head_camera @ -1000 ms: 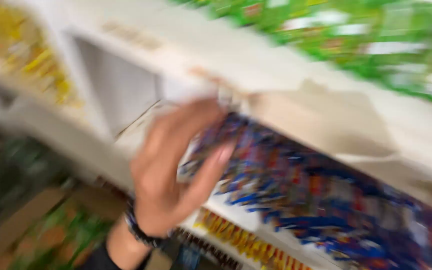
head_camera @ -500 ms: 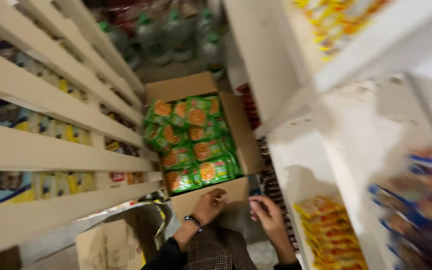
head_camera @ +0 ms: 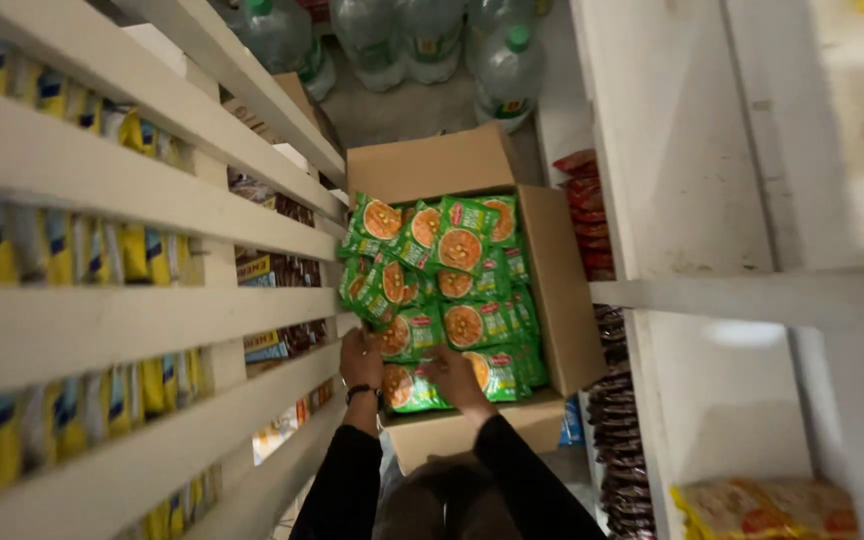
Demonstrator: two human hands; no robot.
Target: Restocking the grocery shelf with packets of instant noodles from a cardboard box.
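Both hands now reach deeper into the cardboard box (head_camera: 552,290) than half a second ago. Left hand (head_camera: 362,358), dark band at wrist, lies on green snack packets (head_camera: 452,290) at the box's near left corner; grip closure cannot be told. Right hand (head_camera: 455,378) rests on packets near the box's front wall, fingers hidden, hold unclear. Water bottles (head_camera: 402,40) beyond the box are cut off at the top
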